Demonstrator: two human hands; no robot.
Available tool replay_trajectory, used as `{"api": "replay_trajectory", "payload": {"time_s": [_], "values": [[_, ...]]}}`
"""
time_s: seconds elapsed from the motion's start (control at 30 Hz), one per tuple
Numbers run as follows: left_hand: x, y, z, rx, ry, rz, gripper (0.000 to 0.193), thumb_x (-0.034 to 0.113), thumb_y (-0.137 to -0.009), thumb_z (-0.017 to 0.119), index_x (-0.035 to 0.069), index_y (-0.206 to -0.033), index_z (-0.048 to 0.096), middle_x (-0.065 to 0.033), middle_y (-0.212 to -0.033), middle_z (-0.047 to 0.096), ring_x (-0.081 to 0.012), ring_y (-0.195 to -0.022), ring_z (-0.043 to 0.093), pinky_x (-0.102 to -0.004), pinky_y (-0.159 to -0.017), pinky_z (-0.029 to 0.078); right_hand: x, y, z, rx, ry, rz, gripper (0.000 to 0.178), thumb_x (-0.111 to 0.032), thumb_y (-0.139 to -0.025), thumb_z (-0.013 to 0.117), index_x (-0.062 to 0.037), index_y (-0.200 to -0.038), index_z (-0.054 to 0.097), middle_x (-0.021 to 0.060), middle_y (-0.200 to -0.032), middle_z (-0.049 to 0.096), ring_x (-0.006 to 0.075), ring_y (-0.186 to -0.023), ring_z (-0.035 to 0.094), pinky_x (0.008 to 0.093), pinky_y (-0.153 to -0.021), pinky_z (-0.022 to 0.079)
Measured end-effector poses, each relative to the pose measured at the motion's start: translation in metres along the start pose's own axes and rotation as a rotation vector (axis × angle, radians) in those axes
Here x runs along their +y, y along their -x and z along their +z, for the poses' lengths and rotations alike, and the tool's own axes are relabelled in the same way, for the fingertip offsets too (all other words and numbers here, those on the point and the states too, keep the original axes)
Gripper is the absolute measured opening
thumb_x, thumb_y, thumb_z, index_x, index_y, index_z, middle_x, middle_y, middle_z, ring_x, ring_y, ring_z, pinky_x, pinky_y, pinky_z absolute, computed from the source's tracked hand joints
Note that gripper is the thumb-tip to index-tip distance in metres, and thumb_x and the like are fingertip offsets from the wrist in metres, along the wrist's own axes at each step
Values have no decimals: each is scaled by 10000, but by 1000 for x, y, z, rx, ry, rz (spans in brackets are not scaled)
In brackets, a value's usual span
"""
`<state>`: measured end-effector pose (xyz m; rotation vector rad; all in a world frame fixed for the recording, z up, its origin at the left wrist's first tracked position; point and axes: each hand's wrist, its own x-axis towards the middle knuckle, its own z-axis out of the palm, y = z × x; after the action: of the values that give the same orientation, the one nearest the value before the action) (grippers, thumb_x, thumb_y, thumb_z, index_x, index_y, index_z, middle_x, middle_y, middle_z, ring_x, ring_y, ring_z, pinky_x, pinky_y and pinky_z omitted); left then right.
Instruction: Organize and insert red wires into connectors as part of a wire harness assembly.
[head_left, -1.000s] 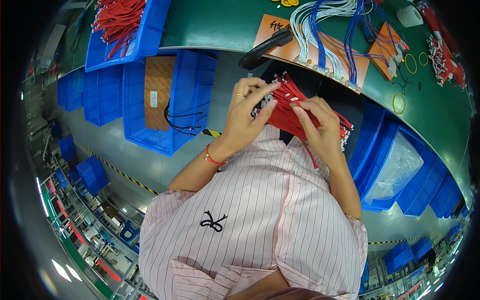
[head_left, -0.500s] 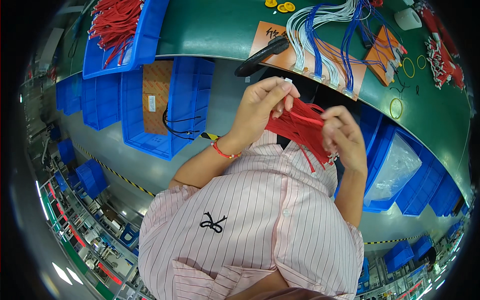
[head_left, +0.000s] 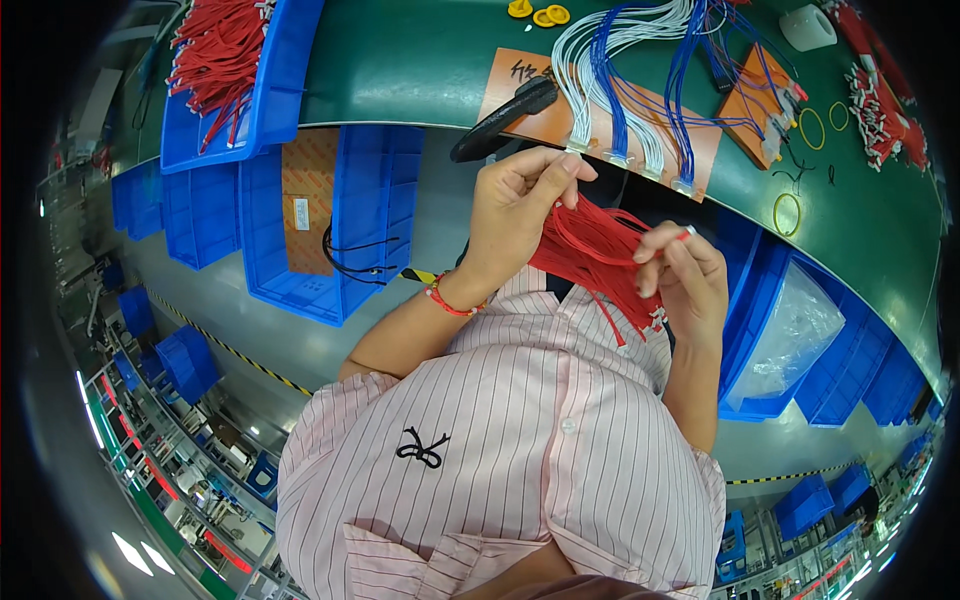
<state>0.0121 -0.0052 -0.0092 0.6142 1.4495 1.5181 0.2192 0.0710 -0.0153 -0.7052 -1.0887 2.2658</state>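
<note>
A bundle of red wires [head_left: 600, 255] with small white connectors at its lower end hangs between my hands, in front of the striped shirt. My left hand [head_left: 522, 208] is closed in a pinch on the bundle's upper end, thumb against the fingers. On the other side, my right hand [head_left: 690, 275] pinches a red wire between thumb and fingertips. A small white-and-red wire end [head_left: 686, 234] sticks up past those fingertips. One strand with a white tip [head_left: 622, 350] dangles below the rest. The bundle's ends inside my left hand are hidden.
Ahead is a green worktable [head_left: 400, 70] with white and blue wires [head_left: 620, 80] on an orange board [head_left: 510, 85], and a black handle-like piece [head_left: 505, 118] at its edge. Red wires fill a blue bin [head_left: 290, 90] at left. More red bundles [head_left: 885, 125] lie right. Below stand blue crates [head_left: 375, 215].
My right fingers have shifted, and a wire end now shows above them. The white connector above my left thumb is no longer visible. The view has shifted slightly.
</note>
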Motion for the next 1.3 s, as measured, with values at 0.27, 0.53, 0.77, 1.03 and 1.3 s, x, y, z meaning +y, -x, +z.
{"api": "replay_trajectory", "payload": {"time_s": [0.27, 0.53, 0.77, 1.03, 1.3], "values": [[2, -2, -1, -19, 265, -143, 275, 190, -977, 574, -52, -975, 704, 4, -711, 587, -21, -577, 427, -178, -530, 299, -3, -12, 21, 244, 364, -57, 336, -197, -1045, 472, 73, -1057, 671, 79, -733, 621, 94, -539, 543, 213, -537, 433], [8, -3, -17, -180, 164, -220, 326, 219, -1014, 518, -48, -1107, 679, -30, -839, 649, -39, -652, 502, -205, -594, 420, -7, -21, 23, 307, 381, -71, 351, -233, -1039, 499, 61, -1035, 691, 72, -689, 617, 81, -498, 523, 198, -496, 411], [-2, 5, -34, -165, 213, -241, 330, 235, -1014, 514, -33, -1116, 677, 4, -793, 600, -44, -683, 502, -217, -626, 432, -5, -19, 22, 291, 339, -77, 348, -213, -1039, 484, 65, -1011, 692, 78, -688, 619, 86, -492, 516, 210, -497, 414], [-7, 7, -36, -166, 158, -238, 314, 242, -1010, 526, -13, -1101, 685, 30, -755, 570, -38, -687, 499, -211, -626, 427, -4, -21, 24, 291, 288, -64, 353, -202, -1039, 473, 74, -1000, 689, 77, -686, 617, 87, -492, 508, 213, -497, 411], [-4, 8, -32, -207, 75, -222, 295, 224, -1011, 521, -6, -1092, 687, 24, -839, 612, -27, -693, 496, -194, -628, 413, -2, -21, 22, 298, 212, -84, 349, -201, -1025, 483, 73, -977, 693, 74, -671, 613, 83, -471, 480, 206, -483, 389]]}}
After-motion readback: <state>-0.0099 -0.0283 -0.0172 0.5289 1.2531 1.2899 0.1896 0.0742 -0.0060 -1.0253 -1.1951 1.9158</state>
